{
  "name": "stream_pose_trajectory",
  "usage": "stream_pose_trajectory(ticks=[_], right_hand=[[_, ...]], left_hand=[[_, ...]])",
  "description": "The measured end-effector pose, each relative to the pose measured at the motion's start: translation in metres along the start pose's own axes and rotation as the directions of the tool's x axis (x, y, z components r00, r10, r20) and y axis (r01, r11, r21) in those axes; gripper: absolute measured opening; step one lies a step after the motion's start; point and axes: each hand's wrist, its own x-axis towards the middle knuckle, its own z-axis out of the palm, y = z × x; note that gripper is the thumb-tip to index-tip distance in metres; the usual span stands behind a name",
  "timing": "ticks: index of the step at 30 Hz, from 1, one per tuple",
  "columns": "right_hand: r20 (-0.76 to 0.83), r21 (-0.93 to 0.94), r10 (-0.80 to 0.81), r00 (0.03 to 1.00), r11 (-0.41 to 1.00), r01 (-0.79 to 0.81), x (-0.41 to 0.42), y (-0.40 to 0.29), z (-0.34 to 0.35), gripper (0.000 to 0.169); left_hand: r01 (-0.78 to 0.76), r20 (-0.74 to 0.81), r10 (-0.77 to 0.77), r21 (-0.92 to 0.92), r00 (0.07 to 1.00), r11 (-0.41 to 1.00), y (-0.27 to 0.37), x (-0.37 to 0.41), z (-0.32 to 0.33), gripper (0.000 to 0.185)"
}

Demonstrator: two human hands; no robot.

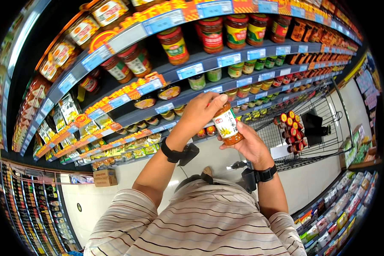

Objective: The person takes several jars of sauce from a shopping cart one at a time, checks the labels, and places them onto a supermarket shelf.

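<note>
Between my two hands is a glass jar (225,125) of reddish-orange sauce or pickled chilli, tilted, with its printed white label turned up towards me. My left hand (200,110) grips the top of the jar, its fingers and thumb over the lid, which is mostly hidden. Around the lower part, my right hand (250,140) has its thumb against the label's edge and its fingers beneath. Similar jars (134,60) with white and green labels stand on the shelf ahead to the left.
Tall store shelves (208,68) carry many jars and packets in front of me. At right stands a wire shopping cart (320,121) holding several red-lidded jars (289,131) and a black object (312,126). Cardboard boxes (105,178) sit on the floor at left. Packets fill another shelf (339,211) at lower right.
</note>
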Motion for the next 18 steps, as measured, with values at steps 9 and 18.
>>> stream_pose_trajectory(ticks=[9, 18], right_hand=[[0.143, 0.024, -0.031, 0.989, 0.999, 0.028, 0.055, 0.008, 0.068, 0.049], [0.207, -0.108, -0.035, 0.978, 0.992, 0.059, 0.094, 0.006, 0.114, 0.05]], left_hand=[[0.024, -0.208, -0.131, -0.453, 0.969, 0.891, -0.008, -0.046, -0.071, 0.071], [-0.056, -0.317, -0.126, -0.508, 0.94, 0.86, -0.004, -0.075, -0.108, 0.064]])
